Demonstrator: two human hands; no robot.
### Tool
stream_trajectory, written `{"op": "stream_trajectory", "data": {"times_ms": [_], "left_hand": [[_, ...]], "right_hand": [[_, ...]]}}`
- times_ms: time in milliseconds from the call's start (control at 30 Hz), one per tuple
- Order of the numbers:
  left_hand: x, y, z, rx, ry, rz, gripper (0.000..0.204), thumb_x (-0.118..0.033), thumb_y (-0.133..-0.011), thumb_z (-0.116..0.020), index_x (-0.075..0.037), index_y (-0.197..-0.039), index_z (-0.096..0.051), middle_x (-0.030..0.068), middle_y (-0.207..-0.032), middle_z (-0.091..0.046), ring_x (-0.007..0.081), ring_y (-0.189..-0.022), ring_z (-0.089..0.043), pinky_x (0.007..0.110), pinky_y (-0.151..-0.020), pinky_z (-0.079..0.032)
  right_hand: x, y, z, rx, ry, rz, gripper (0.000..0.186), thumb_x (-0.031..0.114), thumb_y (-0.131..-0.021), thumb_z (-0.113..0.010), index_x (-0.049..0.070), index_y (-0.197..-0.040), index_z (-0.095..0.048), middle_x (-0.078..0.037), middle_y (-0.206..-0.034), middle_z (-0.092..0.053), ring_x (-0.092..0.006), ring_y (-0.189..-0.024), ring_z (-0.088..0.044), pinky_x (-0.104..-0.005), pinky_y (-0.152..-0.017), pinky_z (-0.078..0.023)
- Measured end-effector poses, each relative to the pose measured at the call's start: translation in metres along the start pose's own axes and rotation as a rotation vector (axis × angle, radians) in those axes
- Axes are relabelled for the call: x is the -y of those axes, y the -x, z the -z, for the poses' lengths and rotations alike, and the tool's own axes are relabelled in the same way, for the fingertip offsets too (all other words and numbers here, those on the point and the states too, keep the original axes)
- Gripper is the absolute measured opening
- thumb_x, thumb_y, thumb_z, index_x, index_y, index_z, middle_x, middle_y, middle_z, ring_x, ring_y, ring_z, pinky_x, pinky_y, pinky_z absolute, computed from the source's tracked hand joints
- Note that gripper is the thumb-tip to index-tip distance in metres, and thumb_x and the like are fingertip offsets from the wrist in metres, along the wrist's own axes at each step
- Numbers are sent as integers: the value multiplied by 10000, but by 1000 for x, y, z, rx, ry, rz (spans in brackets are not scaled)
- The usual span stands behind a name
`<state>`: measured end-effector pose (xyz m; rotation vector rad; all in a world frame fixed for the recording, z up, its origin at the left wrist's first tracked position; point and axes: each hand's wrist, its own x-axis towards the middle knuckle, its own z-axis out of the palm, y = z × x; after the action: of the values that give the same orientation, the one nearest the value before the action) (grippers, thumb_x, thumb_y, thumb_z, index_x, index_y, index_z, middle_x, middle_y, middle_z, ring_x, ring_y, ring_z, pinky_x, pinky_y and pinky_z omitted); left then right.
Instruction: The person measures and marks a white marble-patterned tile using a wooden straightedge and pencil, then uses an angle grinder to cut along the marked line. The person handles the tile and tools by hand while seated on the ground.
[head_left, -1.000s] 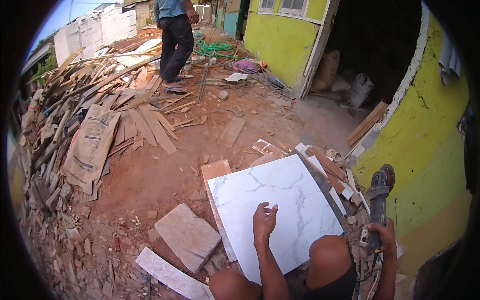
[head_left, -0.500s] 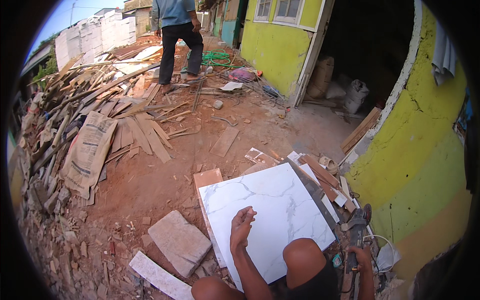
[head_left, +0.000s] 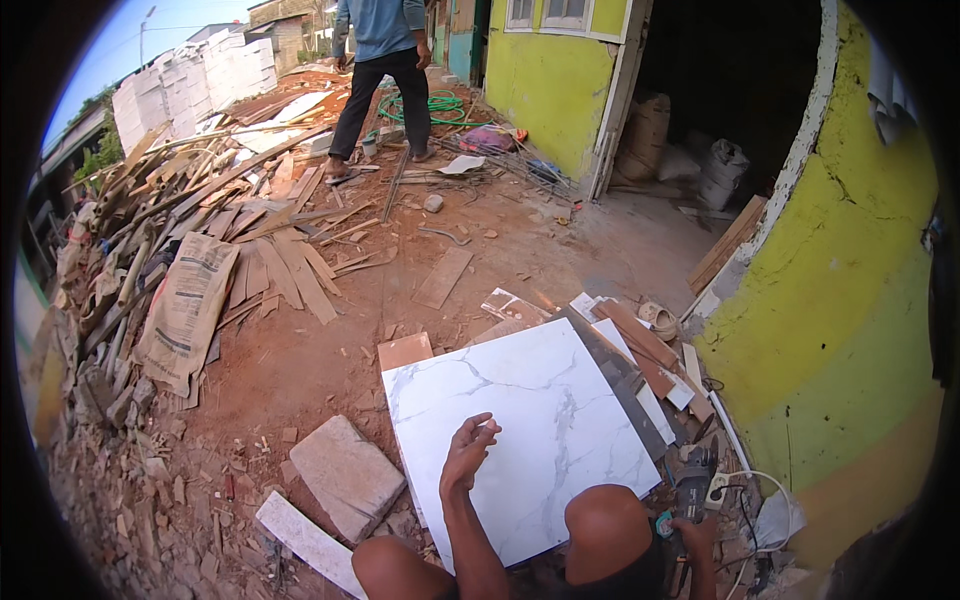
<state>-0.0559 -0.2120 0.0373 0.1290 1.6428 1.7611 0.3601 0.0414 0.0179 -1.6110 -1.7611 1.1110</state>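
Observation:
A large white marble-patterned tile [head_left: 530, 400] lies in front of me, partly hidden by my knees and left forearm. Over its left part is my left hand [head_left: 468, 452], fingers curled together in a pinch; whatever they hold, if anything, is too small to make out. My right hand [head_left: 698, 540] grips the body of a dark angle grinder [head_left: 690, 488], low on the right beside my knee, with its disc end pointing away from me. Close to that hand lies a small turquoise tape measure [head_left: 665, 523].
Tile and board offcuts [head_left: 645, 350] lie beyond the tile's right edge, near a white power socket [head_left: 717, 488] with cables. A stone slab [head_left: 347, 478] and a white strip [head_left: 308, 540] lie left. Scrap wood [head_left: 290, 275] is piled farther off, where another person [head_left: 385, 80] walks.
The grinder in my right hand has moved slightly left and lower. My left hand stays over the tile, still curled. The other person has stepped to the right.

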Motion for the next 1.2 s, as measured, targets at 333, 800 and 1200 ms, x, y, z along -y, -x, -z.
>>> {"op": "stream_trajectory", "data": {"times_ms": [333,800,1200], "left_hand": [[3,0,-19,27,-205,13,604,-480,-963,-665,-49,-1377,-577,144,-1227,-660,253,-1100,-601,429,-962,-481],[8,1,-32,48,-278,34,577,-444,-971,-668,-22,-1356,-589,133,-1162,-681,222,-1027,-614,393,-928,-489],[17,-2,-28,34,-266,5,557,-427,-975,-665,-5,-1333,-607,154,-1155,-682,221,-1011,-621,368,-893,-502]], "right_hand": [[-55,-4,2,-118,264,30,609,235,-542,-876,-70,-1014,-641,-204,-920,-684,-356,-847,-684,-446,-787,-537],[-108,-12,-6,-172,629,0,863,445,-609,-881,-79,-1220,-569,-308,-1078,-679,-496,-1035,-659,-536,-888,-534],[-128,-25,-14,-182,672,-6,1028,439,-611,-888,-70,-1405,-478,-315,-1167,-650,-481,-1078,-642,-525,-940,-518]]}}
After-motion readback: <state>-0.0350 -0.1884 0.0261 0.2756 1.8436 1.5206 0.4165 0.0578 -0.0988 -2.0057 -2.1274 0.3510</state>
